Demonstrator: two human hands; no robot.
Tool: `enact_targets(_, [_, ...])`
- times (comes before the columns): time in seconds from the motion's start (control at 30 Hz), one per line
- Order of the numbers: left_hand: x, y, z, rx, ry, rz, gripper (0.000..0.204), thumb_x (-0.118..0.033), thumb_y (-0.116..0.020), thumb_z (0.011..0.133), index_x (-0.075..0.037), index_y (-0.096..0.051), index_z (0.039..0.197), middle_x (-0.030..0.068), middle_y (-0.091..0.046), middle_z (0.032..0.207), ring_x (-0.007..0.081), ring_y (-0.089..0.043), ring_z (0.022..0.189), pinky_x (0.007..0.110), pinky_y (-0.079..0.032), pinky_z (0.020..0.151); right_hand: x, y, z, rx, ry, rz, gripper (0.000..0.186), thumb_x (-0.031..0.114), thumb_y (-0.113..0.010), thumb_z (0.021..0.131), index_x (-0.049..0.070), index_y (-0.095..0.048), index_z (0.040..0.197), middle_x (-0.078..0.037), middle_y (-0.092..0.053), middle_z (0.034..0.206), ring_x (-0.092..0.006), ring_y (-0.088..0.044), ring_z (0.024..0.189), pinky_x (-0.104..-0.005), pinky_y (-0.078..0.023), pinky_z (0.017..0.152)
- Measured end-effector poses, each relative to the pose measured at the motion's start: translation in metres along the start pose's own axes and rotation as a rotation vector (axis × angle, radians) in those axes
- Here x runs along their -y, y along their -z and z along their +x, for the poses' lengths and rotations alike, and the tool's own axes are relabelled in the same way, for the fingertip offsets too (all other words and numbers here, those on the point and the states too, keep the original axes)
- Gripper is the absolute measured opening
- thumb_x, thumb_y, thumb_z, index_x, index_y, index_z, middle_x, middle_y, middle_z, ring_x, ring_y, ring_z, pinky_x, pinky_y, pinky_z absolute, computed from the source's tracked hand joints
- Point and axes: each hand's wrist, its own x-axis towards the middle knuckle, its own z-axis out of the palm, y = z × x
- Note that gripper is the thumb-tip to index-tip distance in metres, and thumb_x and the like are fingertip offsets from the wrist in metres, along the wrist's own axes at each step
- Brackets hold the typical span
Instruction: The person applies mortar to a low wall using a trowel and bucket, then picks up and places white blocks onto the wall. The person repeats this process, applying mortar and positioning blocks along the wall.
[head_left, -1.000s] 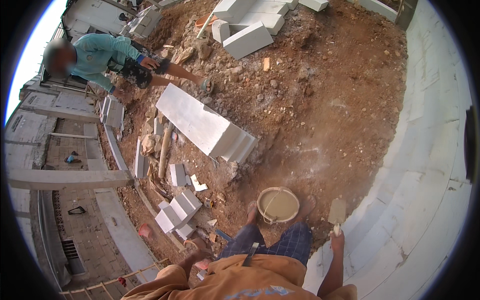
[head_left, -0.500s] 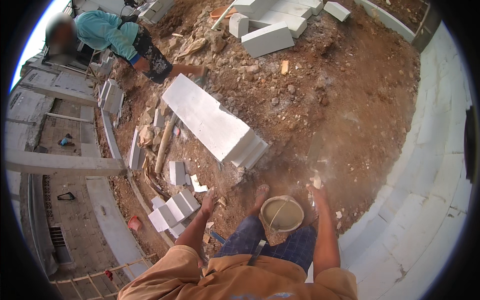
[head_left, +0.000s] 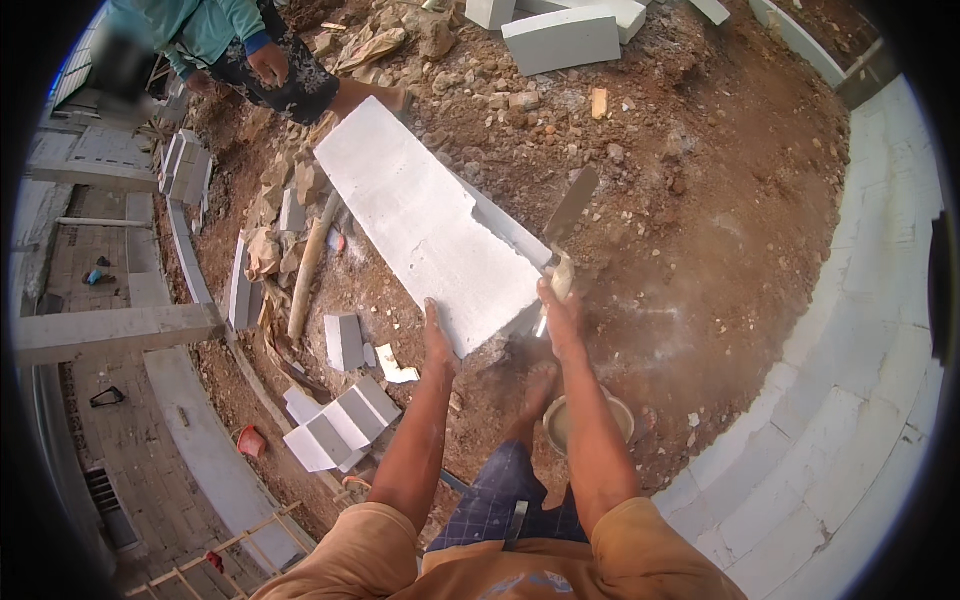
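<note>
A long white block (head_left: 425, 225) lies slantwise ahead of me, its far end toward the co-worker. My left hand (head_left: 437, 338) grips its near left corner, fingers along the side. At the near right corner is my right hand (head_left: 562, 318), closed round the pale handle of a trowel (head_left: 574, 207) whose long flat blade points away from me. That hand also appears to press on the block. Another white block (head_left: 505, 222) shows along the right side, partly covered. Whether the upper block is lifted off what lies beneath cannot be told. Partly behind my right forearm is a bucket (head_left: 612, 408) of grey mix.
A co-worker in a teal top (head_left: 205, 30) bends at the far left. More white blocks (head_left: 562, 42) lie at the back, and cut pieces (head_left: 345, 425) at the near left. Beside rubble rests a wooden pole (head_left: 312, 265). A pale block wall (head_left: 820, 440) curves along the right.
Both hands have moved forward to the near end of the white block, the left now gripping it. The right hand still holds the trowel. The view has shifted, and the co-worker's posture has changed.
</note>
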Motion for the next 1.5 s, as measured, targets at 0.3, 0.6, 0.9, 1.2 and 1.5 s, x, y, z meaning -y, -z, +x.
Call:
enact_targets(0.3, [-0.034,0.087,-0.014,0.083,0.013,0.163,0.082,-0.061,-0.049,0.098,-0.006,-0.029,0.154,0.0154,-0.049,0.147,0.0323,-0.051,0.133,0.046,-0.042,0.111,-0.046,-0.007,-0.050,0.066,-0.186,0.260,0.046,0.025,-0.070,0.094,0.006,-0.057,0.134,-0.004,-0.064,0.108,-0.0150,-0.058,0.097,-0.0309,-0.047,0.088])
enact_targets(0.6, [0.042,0.090,-0.060,-0.014,-0.150,0.230,0.085,-0.061,-0.037,0.103,0.004,-0.020,0.156,0.0163,-0.034,0.158,0.0287,-0.037,0.143,0.040,-0.026,0.121,-0.034,0.060,-0.075,0.180,-0.295,0.154,0.041,0.030,-0.073,0.089,0.011,-0.063,0.124,0.001,-0.062,0.098,-0.0126,-0.054,0.086,-0.0301,-0.043,0.075])
enact_targets(0.9, [0.063,-0.003,-0.317,-0.013,0.087,0.302,0.084,-0.064,-0.028,0.103,-0.005,-0.009,0.160,0.0124,-0.016,0.166,0.0255,-0.022,0.150,0.042,-0.022,0.122,0.076,0.199,-0.223,0.211,-0.275,-0.080,0.039,0.030,-0.070,0.094,0.011,-0.061,0.127,0.005,-0.057,0.089,-0.0089,-0.049,0.079,-0.0254,-0.040,0.070])
enact_targets(1.2, [-0.173,-0.043,-0.396,0.173,-0.710,0.969,0.150,-0.093,-0.063,0.058,-0.016,0.018,0.158,0.0324,-0.021,0.158,0.0460,-0.050,0.131,0.053,-0.047,0.105,0.337,0.075,-0.224,0.631,0.126,-0.175,0.082,0.053,-0.074,0.086,0.006,-0.041,0.145,-0.012,-0.055,0.133,-0.0296,-0.056,0.123,-0.0445,-0.060,0.086])
enact_targets(1.5, [-0.362,-0.128,-0.246,0.103,-1.506,1.245,0.127,-0.081,-0.072,0.064,-0.010,-0.023,0.158,0.0170,-0.025,0.161,0.0356,-0.023,0.148,0.052,-0.021,0.121,0.279,0.113,-0.180,0.419,0.016,-0.140,0.073,0.038,-0.074,0.091,0.005,-0.040,0.147,-0.021,-0.064,0.120,-0.0264,-0.070,0.080,-0.0353,-0.056,0.062])
